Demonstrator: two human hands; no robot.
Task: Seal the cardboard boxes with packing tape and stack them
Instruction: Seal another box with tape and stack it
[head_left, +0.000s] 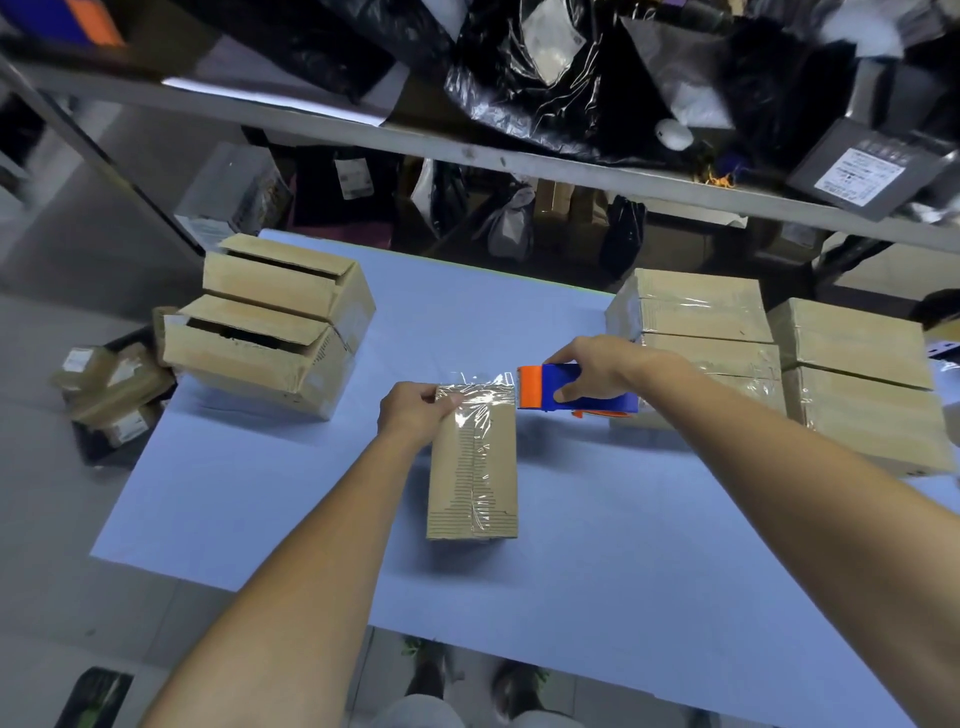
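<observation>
A narrow cardboard box (470, 478) lies in the middle of the blue table (249, 493), with clear tape along its top seam. My left hand (415, 413) grips the box's far left end, thumb on the tape. My right hand (602, 366) grips a blue and orange tape dispenser (576, 392) just right of the box's far end. A strip of clear tape (483, 389) runs from the dispenser across that end.
Two unsealed boxes (270, 322) sit stacked at the table's left. Several taped boxes (727, 332) are stacked at the right. Small parcels (114, 389) lie in a bin off the left edge. A shelf rail (467, 150) with bags crosses above the table's far side.
</observation>
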